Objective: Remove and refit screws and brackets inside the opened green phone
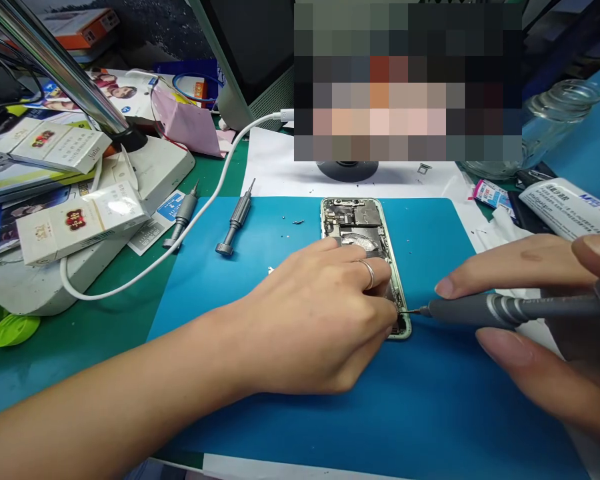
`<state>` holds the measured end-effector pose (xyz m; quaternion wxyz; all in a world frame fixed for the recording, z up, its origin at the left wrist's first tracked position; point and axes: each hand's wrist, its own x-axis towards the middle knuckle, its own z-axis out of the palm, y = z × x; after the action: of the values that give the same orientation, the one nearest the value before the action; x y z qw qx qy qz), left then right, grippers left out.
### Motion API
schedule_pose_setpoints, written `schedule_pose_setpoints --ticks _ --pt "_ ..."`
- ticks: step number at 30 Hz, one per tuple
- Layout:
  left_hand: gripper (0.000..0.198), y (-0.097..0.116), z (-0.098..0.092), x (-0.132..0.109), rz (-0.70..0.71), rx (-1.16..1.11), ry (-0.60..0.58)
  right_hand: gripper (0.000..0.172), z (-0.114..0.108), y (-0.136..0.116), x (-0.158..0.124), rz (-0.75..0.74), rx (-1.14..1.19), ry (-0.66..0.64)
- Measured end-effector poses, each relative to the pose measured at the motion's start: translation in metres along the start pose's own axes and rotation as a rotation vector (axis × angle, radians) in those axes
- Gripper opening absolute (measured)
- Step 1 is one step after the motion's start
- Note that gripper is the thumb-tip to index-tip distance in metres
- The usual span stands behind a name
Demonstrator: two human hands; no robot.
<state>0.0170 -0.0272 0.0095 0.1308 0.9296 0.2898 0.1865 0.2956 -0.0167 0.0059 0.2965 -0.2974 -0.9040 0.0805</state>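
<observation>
An opened smartphone (pixel 369 215) lies on the blue mat, its circuit boards and round coil exposed. Across its lower half reaches my left hand (pixel 325 320), fingers curled in, a ring on one of them. Its fingertips close together by the phone's lower right edge, and what they pinch is hidden. My right hand (pixel 540 353) comes in from the right, closed on a grey precision screwdriver (pixel 460 311). The driver lies nearly level, its thin bit pointing left and meeting my left fingertips above the phone's edge.
Two more screwdrivers (pixel 236 219) lie to the left, one beside a white cable (pixel 225 180). Tiny parts (pixel 299 221) dot the blue mat (pixel 280 427). Cigarette boxes (pixel 83 223) rest on a white lamp base (pixel 35 293). At right are a glass jar (pixel 563 120) and a white tube (pixel 575 207).
</observation>
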Motion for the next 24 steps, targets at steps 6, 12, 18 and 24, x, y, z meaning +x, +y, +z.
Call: schedule_pose_setpoints --ticks 6,12,18,24 --pt "0.029 0.0 -0.001 0.0 -0.001 -0.011 0.0 0.085 0.001 -0.006 0.021 -0.086 0.062 0.002" --pt "0.029 0.001 -0.001 -0.001 -0.003 -0.021 -0.014 0.081 0.004 -0.003 0.013 -0.035 0.108 0.009" --pt "0.03 0.0 -0.001 0.0 -0.002 -0.015 -0.018 0.075 0.002 -0.008 0.017 -0.058 0.039 0.005" --pt "0.029 0.001 -0.002 -0.001 -0.005 -0.016 -0.012 0.067 0.007 -0.01 0.017 0.038 0.074 0.046"
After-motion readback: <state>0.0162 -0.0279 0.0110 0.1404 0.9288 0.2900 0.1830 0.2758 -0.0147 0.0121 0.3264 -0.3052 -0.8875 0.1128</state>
